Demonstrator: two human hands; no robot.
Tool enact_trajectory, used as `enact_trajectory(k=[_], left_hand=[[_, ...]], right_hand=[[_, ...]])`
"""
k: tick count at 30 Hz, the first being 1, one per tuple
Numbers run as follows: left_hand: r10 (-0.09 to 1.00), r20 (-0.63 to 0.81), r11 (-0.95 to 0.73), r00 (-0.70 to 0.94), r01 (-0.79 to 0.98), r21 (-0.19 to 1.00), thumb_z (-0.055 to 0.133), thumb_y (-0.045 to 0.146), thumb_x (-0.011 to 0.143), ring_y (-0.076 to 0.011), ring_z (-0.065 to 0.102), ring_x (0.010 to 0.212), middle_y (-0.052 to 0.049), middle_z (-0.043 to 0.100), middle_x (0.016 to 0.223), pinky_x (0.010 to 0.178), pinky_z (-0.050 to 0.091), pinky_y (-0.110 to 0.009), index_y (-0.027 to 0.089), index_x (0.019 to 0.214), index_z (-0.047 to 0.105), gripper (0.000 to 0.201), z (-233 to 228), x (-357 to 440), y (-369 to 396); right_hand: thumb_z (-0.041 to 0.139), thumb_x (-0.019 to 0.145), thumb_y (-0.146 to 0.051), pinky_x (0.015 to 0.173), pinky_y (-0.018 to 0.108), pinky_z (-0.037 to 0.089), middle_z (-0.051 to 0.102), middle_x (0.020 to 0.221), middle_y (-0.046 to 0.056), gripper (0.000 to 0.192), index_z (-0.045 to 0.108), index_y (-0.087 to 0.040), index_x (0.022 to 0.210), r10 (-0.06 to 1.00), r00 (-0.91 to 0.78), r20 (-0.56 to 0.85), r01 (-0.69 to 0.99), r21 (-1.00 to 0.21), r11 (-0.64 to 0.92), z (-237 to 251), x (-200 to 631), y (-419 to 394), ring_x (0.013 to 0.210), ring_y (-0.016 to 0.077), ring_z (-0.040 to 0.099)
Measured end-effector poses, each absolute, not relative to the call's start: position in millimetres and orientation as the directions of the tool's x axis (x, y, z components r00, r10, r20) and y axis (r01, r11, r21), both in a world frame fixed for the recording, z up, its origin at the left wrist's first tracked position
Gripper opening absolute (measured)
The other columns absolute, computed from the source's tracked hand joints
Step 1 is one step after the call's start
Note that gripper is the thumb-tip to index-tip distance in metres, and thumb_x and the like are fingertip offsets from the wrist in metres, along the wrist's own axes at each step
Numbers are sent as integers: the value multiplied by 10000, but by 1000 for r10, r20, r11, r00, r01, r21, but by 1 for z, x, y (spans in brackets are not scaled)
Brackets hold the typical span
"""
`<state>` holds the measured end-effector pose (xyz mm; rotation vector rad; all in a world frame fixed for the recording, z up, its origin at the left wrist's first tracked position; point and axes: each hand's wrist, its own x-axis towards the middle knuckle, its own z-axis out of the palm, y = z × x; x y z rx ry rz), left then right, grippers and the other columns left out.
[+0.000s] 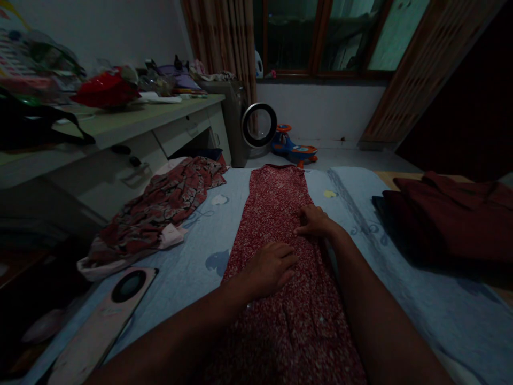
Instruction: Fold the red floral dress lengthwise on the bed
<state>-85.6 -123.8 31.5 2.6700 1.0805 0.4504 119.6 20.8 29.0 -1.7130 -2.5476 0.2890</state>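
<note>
Left hand [269, 267] flat, fingers spread, on red dress [276, 224]; right hand [315, 222] pressed flat beside it. No readable writing.

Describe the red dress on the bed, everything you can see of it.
The red dress is thin-looking cloth with a fine white speckled print. It lies flat and lengthwise on the pale blue bedsheet, its far end toward the floor, its near end running out of the frame. The left hand and right hand both rest palm down on its middle.
</note>
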Motion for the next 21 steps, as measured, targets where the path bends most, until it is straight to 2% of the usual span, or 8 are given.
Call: enact_trajectory(k=[4, 8, 14, 21], left_hand=[[702, 199, -707, 683, 638, 305, 574, 264, 927, -254, 571, 1176, -87, 624, 1289, 1022, 458, -439, 215, 1213, 621, 295, 30, -86, -124], [708, 211, -702, 674, 637, 319, 579, 267, 927, -257, 552, 1218, -83, 615, 1320, 1038, 451, -447, 219, 1249, 612, 327, 26, -87, -123], [724, 247, -686, 645, 634, 356, 530, 234, 954, -234, 551, 1230, -66, 627, 1325, 1062, 437, -440, 228, 1261, 621, 320, 19, -88, -121], [729, 265, -681, 631, 632, 369, 530, 213, 953, -220, 570, 1209, -68, 644, 1305, 1065, 429, -429, 212, 1228, 638, 295, 18, -85, -118]], right_hand=[[758, 783, -459, 802, 308, 407, 664, 1041, 70, 342, 635, -206, 978, 917, -400, 9, 889, -240, 390, 21, 125, 29, 959, 224, 583], [682, 868, -397, 775, 281, 398, 675, 941, 41, 197, 642, -209, 911, 922, -384, 49, 882, -277, 382, 17, 123, 31, 879, 189, 594], [541, 957, -338, 862, 328, 410, 649, 1091, 129, 202, 647, -175, 1011, 953, -268, 145, 947, -141, 288, 12, 111, 23, 1012, 250, 582], [481, 982, -350, 877, 348, 425, 623, 1168, 143, 244, 633, -184, 1078, 960, -200, 194, 960, -159, 232, 11, 105, 16, 1045, 271, 574]])
